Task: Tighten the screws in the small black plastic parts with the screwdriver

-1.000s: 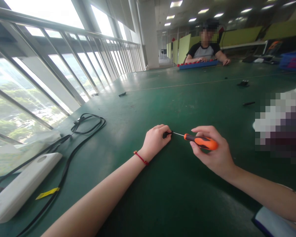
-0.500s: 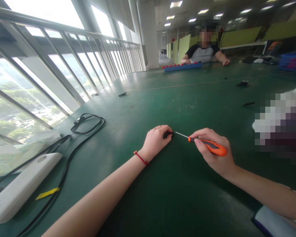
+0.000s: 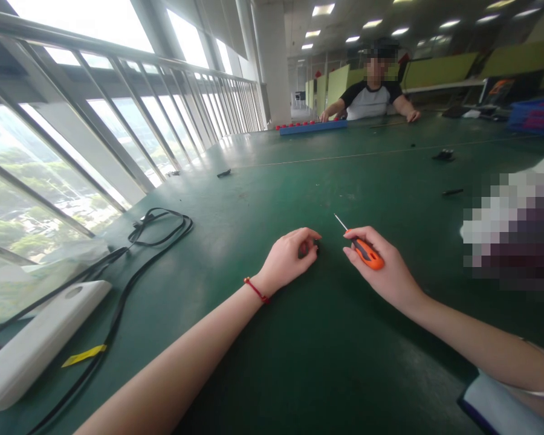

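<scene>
The green tabletop [image 3: 326, 362] runs beside big windows [image 3: 72, 151]. My left hand [image 3: 290, 261] pinches a small black part [image 3: 316, 244] on it. My right hand [image 3: 385, 275] grips the screwdriver [image 3: 366, 254], tip up and off the part, so I think no turning is happening now.

Bright daylight from windows [image 3: 95, 109] at left; ceiling lights [image 3: 324, 9] glare; wide-angle bending at edges; mosaic patches.
</scene>
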Tool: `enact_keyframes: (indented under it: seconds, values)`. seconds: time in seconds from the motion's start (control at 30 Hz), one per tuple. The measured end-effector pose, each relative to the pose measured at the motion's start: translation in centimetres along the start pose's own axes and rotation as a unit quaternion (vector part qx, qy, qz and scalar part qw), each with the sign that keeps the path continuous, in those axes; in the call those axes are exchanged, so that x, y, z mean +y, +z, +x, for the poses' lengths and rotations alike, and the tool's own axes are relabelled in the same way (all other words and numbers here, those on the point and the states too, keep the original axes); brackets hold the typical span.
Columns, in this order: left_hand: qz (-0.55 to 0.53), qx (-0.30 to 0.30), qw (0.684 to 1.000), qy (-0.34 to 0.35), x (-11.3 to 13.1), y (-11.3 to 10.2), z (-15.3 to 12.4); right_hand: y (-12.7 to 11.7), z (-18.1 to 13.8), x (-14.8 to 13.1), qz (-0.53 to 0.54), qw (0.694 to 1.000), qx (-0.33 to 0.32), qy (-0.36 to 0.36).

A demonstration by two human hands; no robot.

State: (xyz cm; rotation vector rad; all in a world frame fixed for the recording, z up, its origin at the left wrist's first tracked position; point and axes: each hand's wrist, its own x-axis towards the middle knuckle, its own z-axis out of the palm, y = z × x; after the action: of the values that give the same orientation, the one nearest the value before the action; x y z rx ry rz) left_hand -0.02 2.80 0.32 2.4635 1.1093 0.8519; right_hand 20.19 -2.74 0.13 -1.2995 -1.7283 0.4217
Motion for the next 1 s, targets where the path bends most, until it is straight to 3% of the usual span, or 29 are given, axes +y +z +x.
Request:
enact_keyframes:
  seconds: [0.1,0.23,0.43,0.8,1.0]
  values:
    - [0.050,0.034,0.998,0.017,-0.3,0.0,0.2,0.1,0.1,0.3,-0.010,1.000,-0.021,-0.006]
    - [0.078,-0.012,0.996,0.034,-0.3,0.1,0.3,0.1,0.1,0.4,-0.025,0.998,-0.053,-0.011]
    - [0.097,-0.008,0.995,0.021,-0.3,0.2,0.3,0.3,0.3,0.9,-0.053,0.995,-0.076,-0.023]
    - [0.030,-0.001,0.999,0.027,2.0,0.7,-0.4,0.4,0.7,1.2,-0.113,0.987,-0.097,-0.064]
    - [-0.041,0.003,0.999,-0.021,2.1,0.9,-0.3,0.3,0.6,1.1,-0.140,0.982,-0.108,-0.068]
